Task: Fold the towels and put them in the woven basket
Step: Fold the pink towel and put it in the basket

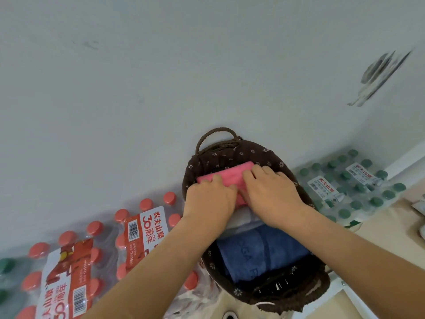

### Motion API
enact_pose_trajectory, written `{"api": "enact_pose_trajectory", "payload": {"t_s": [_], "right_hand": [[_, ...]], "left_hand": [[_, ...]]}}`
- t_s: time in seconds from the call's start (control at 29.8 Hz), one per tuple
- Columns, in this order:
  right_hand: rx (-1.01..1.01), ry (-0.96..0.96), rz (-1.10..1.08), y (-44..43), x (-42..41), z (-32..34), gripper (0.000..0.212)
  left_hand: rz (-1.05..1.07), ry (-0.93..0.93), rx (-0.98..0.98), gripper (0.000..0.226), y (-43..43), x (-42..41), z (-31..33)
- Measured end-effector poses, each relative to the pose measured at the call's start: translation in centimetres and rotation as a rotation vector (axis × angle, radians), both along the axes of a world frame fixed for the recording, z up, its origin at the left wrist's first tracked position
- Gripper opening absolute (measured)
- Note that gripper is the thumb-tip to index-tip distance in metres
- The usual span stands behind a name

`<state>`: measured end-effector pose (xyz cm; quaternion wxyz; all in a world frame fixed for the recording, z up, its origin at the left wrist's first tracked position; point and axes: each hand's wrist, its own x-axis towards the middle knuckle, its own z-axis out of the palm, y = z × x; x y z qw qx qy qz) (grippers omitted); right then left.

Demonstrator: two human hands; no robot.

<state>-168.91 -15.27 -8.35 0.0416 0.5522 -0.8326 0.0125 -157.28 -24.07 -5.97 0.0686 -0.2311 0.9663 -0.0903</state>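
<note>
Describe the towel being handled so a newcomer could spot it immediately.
Find the dark woven basket against the wall. At its far end, the left hand and right hand hold the pink towel. Its neighbours, a white towel and a blue towel, lie nearer the camera.

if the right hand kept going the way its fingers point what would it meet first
The right hand rests on the pink towel; past it, the fingers aim at the lined far wall of the woven basket, probably first; depth unclear.

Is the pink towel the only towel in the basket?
No, a blue towel and a pale one also lie in the basket, next to the pink towel.
</note>
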Motion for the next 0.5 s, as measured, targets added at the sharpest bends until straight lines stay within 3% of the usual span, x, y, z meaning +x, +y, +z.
{"api": "enact_pose_trajectory", "payload": {"t_s": [0.07,0.23,0.37,0.5], "right_hand": [[-0.055,-0.041,0.005,0.1,-0.2,0.4,0.028],[-0.15,-0.058,0.007,-0.4,-0.9,3.6,0.03],[-0.144,-0.139,0.025,-1.3,-0.3,6.3,0.03],[-0.159,-0.24,0.128,-2.8,2.0,8.9,0.025]], "left_hand": [[0.027,0.036,0.054,0.025,-0.2,0.3,0.0],[-0.006,0.361,0.073,0.028,-1.0,1.3,0.7],[-0.009,0.486,0.142,0.045,-1.7,2.6,1.1],[0.024,0.613,0.256,0.041,-1.9,5.4,2.2]]}}
